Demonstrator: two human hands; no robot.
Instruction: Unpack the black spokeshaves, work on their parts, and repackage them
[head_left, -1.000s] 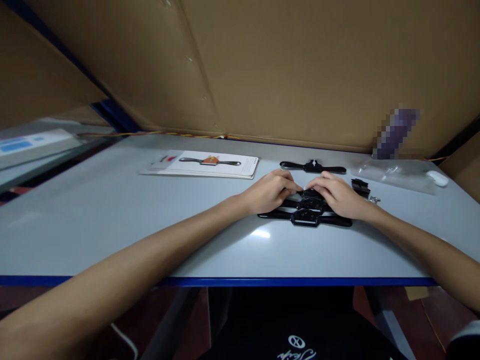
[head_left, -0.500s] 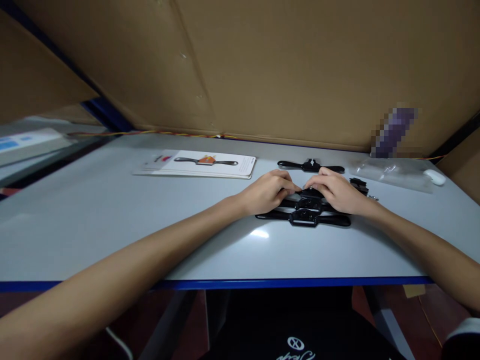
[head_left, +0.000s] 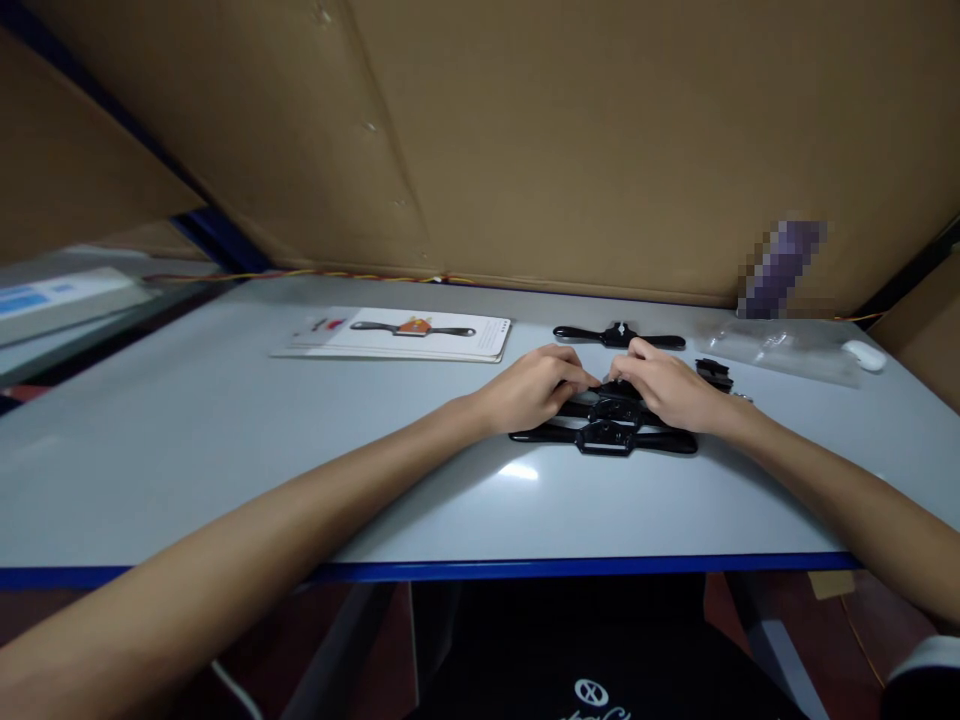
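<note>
Between my hands lies a black spokeshave (head_left: 618, 391), partly covered by my fingers. My left hand (head_left: 534, 388) is closed, its thumb and forefinger pinched at the left side of the tool's middle. Curled over the middle from the right is my right hand (head_left: 666, 386), its fingertips pressed together there; any small part under them is hidden. Two more spokeshave bodies lie nearer me, one (head_left: 615, 411) just in front of my hands and another (head_left: 606, 437) closest to the table's edge. Beyond my hands rests a further spokeshave (head_left: 618, 336).
Small black metal pieces (head_left: 714, 375) and silver screws (head_left: 742, 398) lie right of my right hand. Behind them are a clear plastic bag (head_left: 780, 352) and a white mouse-like object (head_left: 864, 356). Printed cards (head_left: 412, 340) sit at the left, and a cardboard wall (head_left: 570, 150) rises behind the table.
Both hands stay at the same spokeshave, with the right fingers shifted slightly over its middle. The whole view has moved a little.
</note>
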